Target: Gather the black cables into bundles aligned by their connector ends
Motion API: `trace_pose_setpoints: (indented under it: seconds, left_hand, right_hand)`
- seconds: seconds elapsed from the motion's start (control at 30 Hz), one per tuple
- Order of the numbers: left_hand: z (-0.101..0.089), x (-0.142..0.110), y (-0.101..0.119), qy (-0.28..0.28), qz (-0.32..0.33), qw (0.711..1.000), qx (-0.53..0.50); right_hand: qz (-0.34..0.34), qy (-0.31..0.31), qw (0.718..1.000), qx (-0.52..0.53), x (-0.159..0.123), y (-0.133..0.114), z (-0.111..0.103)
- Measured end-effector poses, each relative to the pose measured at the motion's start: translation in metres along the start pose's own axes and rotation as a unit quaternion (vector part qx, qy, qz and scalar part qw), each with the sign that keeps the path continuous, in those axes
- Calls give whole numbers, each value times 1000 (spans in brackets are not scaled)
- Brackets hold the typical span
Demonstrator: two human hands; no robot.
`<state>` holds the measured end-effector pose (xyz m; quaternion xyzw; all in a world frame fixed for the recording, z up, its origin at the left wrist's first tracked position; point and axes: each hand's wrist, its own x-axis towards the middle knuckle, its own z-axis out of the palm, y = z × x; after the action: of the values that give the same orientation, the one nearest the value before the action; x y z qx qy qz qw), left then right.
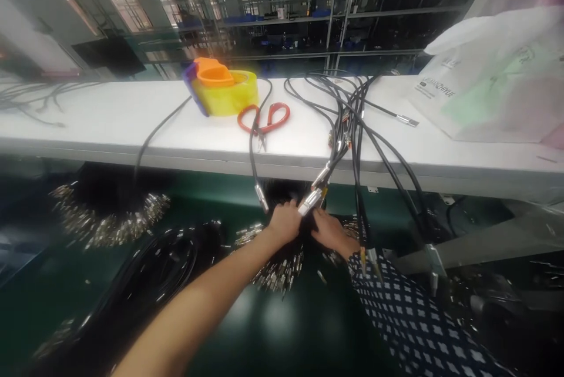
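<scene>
Below the table's front edge, my left hand (285, 221) is closed on a bundle of black cables (284, 189), and its fingertips are partly hidden. My right hand (328, 230) is curled at the other side of the same bundle, with its fingers partly covered by hanging cable ends. Many silvery connectors (279, 271) fan out beneath both hands. A larger metal plug (310, 202) hangs in front, between the hands. Several loose black cables (352, 113) lie on the white table (211, 136) and droop over its edge.
Red-handled scissors (264, 124) lie beside a yellow tape roll in an orange dispenser (220, 89). A white plastic bag (493, 83) stands at the right. Lower left are another connector bundle (118, 221) and coiled black cables (163, 265). Metal shelves (282, 19) stand behind.
</scene>
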<state>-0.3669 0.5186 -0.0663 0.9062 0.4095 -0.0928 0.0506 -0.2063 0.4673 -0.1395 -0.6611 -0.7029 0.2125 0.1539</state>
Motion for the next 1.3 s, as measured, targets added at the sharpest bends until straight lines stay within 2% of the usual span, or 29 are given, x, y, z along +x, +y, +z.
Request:
trace_pose_setpoints:
  seconds: [0.13, 0.2, 0.3, 0.4, 0.5, 0.57, 0.73, 0.83, 0.93, 1.03, 1.1, 1.17, 1.23, 1.3]
  left_hand:
    - [11, 6, -4, -22, 8, 1000, 3]
    - [15, 7, -4, -22, 4, 1000, 0]
    - [18, 2, -2, -17, -9, 1000, -11]
    - [22, -6, 0, 3, -45, 999, -25]
    - [28, -16, 0, 14, -80, 996, -39]
    - [32, -21, -2, 18, -81, 996, -43]
    - [41, -24, -2, 38, -57, 997, -33]
    - [42, -19, 0, 39, -62, 997, -32]
    - [36, -25, 1, 39, -39, 998, -43]
    - [36, -64, -5, 61, -30, 996, -59]
    - [46, -112, -21, 79, -36, 993, -77]
    - [63, -172, -47, 95, -48, 989, -104]
    - [80, -234, -83, 96, -117, 982, -111]
    - [90, -284, -123, 55, -227, 970, -74]
  right_hand:
    - [41, 26, 998, -32, -6, -1, 8]
    - [65, 56, 995, -49, -20, -7, 6]
    - [71, 81, 991, -76, -51, -28, 5]
    - [94, 42, 991, -86, -75, -54, 17]
    - [135, 1, 987, -90, -85, -63, 28]
    - [145, 3, 985, -91, -88, -56, 22]
    - [137, 77, 984, -87, -88, -16, -13]
    - [144, 105, 981, -70, -80, -1, -14]
    - [144, 126, 981, -39, -74, 2, -7]
    - [122, 129, 984, -8, -89, -1, -9]
    - [108, 148, 983, 14, -111, -1, -12]
    - [93, 216, 969, 69, -138, 2, -10]
    - [90, 189, 970, 120, -164, 4, 3]
    - [95, 132, 972, 167, -187, -1, 25]
